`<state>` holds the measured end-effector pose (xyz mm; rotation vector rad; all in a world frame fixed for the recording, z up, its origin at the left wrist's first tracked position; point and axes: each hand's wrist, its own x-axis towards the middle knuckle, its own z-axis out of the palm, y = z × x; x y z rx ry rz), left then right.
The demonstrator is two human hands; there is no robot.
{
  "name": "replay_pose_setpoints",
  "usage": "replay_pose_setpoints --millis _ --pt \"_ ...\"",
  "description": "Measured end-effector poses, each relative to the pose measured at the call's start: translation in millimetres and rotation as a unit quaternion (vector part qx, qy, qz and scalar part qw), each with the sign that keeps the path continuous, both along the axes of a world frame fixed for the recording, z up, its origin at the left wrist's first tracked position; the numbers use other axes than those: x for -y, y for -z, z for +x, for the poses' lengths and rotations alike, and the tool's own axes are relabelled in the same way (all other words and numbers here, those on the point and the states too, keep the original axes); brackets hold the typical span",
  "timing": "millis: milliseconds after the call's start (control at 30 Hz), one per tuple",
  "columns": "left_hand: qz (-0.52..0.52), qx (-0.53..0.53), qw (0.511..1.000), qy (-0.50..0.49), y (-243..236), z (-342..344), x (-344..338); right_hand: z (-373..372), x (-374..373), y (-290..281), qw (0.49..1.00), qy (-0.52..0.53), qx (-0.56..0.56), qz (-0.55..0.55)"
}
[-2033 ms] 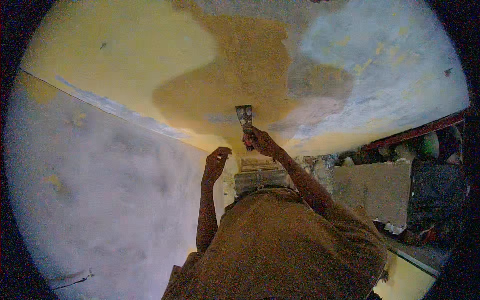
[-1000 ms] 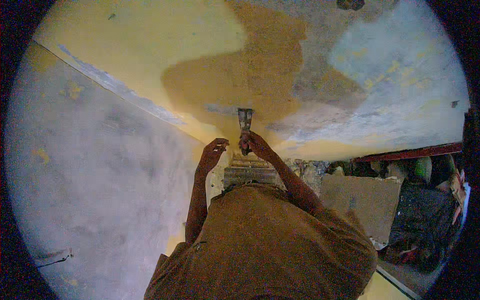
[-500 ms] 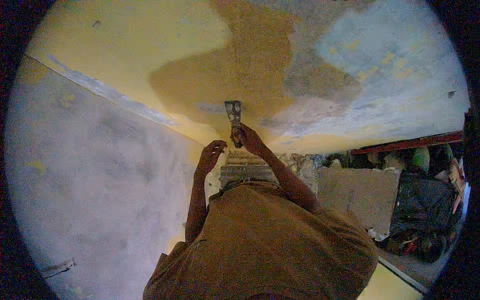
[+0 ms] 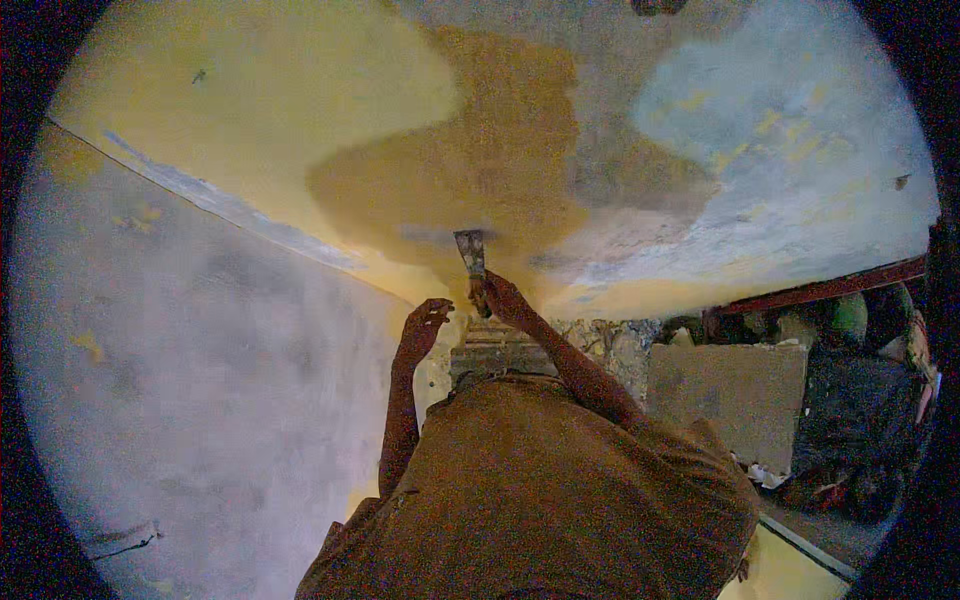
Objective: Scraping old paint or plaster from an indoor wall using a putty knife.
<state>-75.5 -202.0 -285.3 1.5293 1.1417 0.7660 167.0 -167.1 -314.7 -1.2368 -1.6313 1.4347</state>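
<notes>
Overhead, the right hand point(image 4: 497, 296) is wrapped tight round the handle of a flat-bladed metal scraper point(image 4: 470, 252), fingers pressed together on the grip, the blade pointing away from the body and its far edge laid against the yellow painted ceiling point(image 4: 250, 100). Blade sits at the near rim of a darker, mustard-brown patch point(image 4: 480, 160), close to where ceiling meets the grey plastered wall point(image 4: 180, 380). Left hand point(image 4: 425, 320) is raised just beside the right but apart from it, fingers loosely curled, holding nothing that shows; whether it touches the wall cannot be told. Both forearms come up from a brown-shirted torso point(image 4: 540, 490) filling the lower frame. To the right of the patch, bare grey-blue plaster point(image 4: 760, 120) shows through. Judgement on working well here: keep the blade at a shallow angle so the corners do not gouge, bear evenly across the full edge, and make short overlapping strokes along the patch border. The free hand would serve better braced against the wall for balance. Loosened flakes will likely fall toward the face, so working slightly ahead of the head seems wise. Clutter point(image 4: 850, 440) lies on the floor at right.
</notes>
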Motion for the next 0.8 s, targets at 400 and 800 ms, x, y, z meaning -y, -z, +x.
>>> replay_pose_setpoints --millis 400,800 --pt "0.002 0.038 0.999 -0.013 -12 2 -2 -8 1 18 0.974 -0.01 -0.203 -0.1" --pt "0.052 0.016 0.998 0.019 10 -14 7 127 73 87 0.914 0.076 0.33 0.223"
